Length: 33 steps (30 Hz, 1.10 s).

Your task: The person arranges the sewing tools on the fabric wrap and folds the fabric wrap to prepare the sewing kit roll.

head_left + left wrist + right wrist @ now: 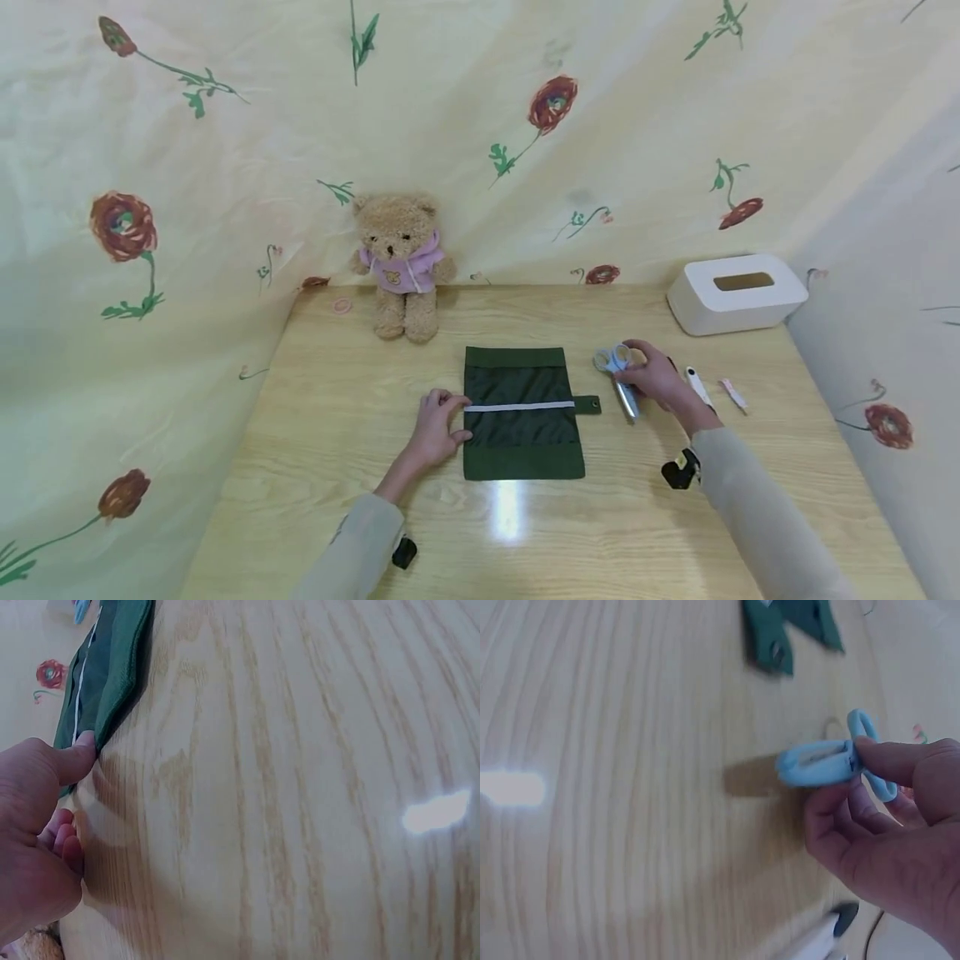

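Note:
A green fabric roll [521,462] lies flat on the table, with a white elastic band [525,407] across its middle and a short snap tab [588,405] at its right side. My left hand [435,429] rests at its left edge, thumb and index finger spread apart on the border. In the left wrist view the thumb [79,756] presses the cloth's edge. Right of the tab, my right hand [656,379] pinches light-blue-handled scissors [627,402] near the handles, with the tips toward me. The right wrist view shows the scissors [817,772] held above the tabletop.
A white utility knife [699,387] and a small pink-and-white tool [735,396] lie beyond my right hand. At the back stand a white tissue box [686,304] and a teddy bear [405,275] in a lilac hoodie. A pink ring [342,306] lies left of the bear.

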Motion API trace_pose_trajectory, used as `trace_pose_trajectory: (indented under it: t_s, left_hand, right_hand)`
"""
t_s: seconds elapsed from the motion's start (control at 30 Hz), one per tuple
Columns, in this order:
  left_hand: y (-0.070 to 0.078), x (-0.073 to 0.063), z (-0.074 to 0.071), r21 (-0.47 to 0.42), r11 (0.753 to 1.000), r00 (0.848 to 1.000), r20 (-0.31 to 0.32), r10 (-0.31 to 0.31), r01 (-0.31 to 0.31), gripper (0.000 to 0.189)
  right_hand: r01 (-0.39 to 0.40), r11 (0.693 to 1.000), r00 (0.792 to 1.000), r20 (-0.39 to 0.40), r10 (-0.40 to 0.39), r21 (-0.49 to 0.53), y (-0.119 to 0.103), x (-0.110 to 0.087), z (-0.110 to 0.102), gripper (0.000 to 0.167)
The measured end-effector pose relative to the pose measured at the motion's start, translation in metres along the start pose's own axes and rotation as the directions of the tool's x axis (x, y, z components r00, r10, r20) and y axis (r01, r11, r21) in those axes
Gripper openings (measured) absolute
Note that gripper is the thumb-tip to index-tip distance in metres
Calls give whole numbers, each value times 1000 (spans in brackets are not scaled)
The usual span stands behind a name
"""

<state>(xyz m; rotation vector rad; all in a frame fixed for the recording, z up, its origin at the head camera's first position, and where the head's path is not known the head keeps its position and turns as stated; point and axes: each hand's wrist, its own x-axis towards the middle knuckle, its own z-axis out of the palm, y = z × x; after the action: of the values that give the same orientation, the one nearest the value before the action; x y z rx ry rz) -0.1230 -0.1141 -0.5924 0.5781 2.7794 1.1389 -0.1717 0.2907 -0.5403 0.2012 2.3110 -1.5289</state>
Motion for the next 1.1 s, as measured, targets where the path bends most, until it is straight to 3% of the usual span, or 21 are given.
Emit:
trace_pose_trajectory:
  t_s: [0.17, 0.3, 0.7, 1.1]
  left_hand:
    - [3, 3, -2, 5, 1000, 999, 23, -25, 25, 42]
    - [3, 4, -2, 15, 999, 999, 28, -38, 38, 42]
    - [7, 2, 0, 20, 999, 999, 27, -35, 34, 42]
    - [3, 3, 2, 39, 999, 999, 15, -35, 35, 44]
  right_hand:
    - [-4, 988, 1000, 26, 0, 152, -16, 12, 24, 71]
    - [21, 976, 999, 39, -30, 216, -32, 23, 53, 69]
    - [79, 961, 996, 24, -89, 266, -62, 50, 134, 64]
    - [149, 954, 989, -40, -144, 258, -74, 71, 184, 66]
